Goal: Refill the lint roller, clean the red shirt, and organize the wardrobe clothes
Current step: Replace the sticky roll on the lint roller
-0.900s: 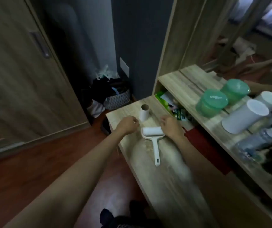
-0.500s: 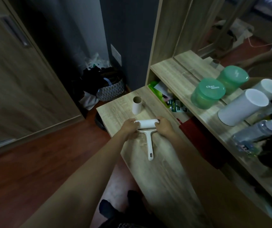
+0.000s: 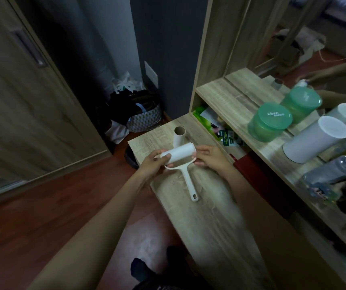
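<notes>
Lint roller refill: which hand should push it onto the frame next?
Left. The left hand already grips the white refill roll, tilted above the frame; the right hand steadies the frame's far end.

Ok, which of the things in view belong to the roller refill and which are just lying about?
In the job:
- white refill roll, held by the left hand
- roller handle, steadied by the right hand
- empty cardboard core, upright on the bench

Just lying about:
- green jar
- white cylinder
- spray bottle
- laundry basket
</notes>
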A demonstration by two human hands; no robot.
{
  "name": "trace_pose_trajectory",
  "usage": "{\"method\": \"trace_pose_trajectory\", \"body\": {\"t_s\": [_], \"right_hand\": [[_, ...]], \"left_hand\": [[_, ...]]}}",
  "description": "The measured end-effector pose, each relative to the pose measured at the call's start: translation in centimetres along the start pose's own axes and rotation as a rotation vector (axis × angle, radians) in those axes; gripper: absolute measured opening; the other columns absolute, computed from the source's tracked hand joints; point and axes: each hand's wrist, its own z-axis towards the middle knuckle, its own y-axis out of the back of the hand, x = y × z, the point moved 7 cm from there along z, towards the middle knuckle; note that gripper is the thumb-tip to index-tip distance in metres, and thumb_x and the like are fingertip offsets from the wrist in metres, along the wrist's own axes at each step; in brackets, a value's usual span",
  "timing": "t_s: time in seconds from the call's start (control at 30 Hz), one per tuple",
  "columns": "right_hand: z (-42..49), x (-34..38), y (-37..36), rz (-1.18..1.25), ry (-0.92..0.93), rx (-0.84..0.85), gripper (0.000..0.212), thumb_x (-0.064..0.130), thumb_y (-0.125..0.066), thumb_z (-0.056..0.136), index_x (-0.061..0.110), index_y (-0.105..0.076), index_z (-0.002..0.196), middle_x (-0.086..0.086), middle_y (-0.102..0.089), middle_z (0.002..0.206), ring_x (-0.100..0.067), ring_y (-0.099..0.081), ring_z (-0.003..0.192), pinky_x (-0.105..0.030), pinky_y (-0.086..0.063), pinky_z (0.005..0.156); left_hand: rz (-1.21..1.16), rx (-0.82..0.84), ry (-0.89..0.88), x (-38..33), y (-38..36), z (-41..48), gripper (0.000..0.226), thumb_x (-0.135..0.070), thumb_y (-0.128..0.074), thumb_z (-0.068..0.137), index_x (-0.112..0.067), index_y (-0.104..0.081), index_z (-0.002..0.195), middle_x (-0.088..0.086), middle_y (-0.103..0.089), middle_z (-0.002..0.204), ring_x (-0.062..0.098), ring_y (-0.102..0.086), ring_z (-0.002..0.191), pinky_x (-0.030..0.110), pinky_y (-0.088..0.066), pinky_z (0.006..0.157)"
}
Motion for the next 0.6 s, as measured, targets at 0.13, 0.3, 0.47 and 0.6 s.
{"method": "trace_pose_trajectory", "body": {"t_s": [0.13, 0.3, 0.47, 0.6], "right_hand": [[-0.8, 1.8, -1.5, -0.020, 0.060, 0.069, 0.039, 0.005, -0.067, 0.085, 0.002, -0.057, 0.123, -0.018, -0.066, 0.108, -0.022, -0.069, 0.087, -0.024, -0.059, 0.072], [-1.6, 3.5, -2.8, -0.054, 0.108, 0.141, 0.038, 0.006, -0.066, 0.086, 0.002, -0.058, 0.123, -0.021, -0.064, 0.111, -0.022, -0.067, 0.090, -0.023, -0.059, 0.072], [-2.7, 5.0, -3.1, -0.060, 0.141, 0.139, 0.037, 0.007, -0.064, 0.088, 0.000, -0.056, 0.124, -0.015, -0.063, 0.110, -0.018, -0.066, 0.091, -0.021, -0.058, 0.071], [-3.0, 5.1, -3.1, -0.136, 0.126, 0.172, 0.036, 0.011, -0.066, 0.087, 0.003, -0.059, 0.122, -0.014, -0.065, 0.113, -0.018, -0.066, 0.096, -0.023, -0.058, 0.075]], "left_hand": [[0.121, 0.028, -0.079, -1.4, 0.1, -1.6, 0.028, -0.025, -0.065, 0.091, -0.020, -0.059, 0.117, 0.005, -0.062, 0.106, 0.012, -0.067, 0.081, 0.020, -0.056, 0.062], [0.259, 0.002, -0.180, -3.6, -0.1, -2.2, 0.035, -0.033, -0.074, 0.083, -0.021, -0.062, 0.114, 0.006, -0.062, 0.090, 0.015, -0.065, 0.073, 0.024, -0.056, 0.059], [0.263, -0.019, -0.257, -4.6, 0.1, -2.2, 0.032, -0.041, -0.078, 0.076, -0.027, -0.064, 0.101, 0.006, -0.066, 0.083, 0.014, -0.066, 0.064, 0.028, -0.054, 0.056], [0.276, -0.007, -0.262, -5.1, -0.1, -2.5, 0.033, -0.031, -0.077, 0.080, -0.015, -0.058, 0.102, 0.011, -0.066, 0.080, 0.017, -0.064, 0.055, 0.023, -0.048, 0.045]]}}
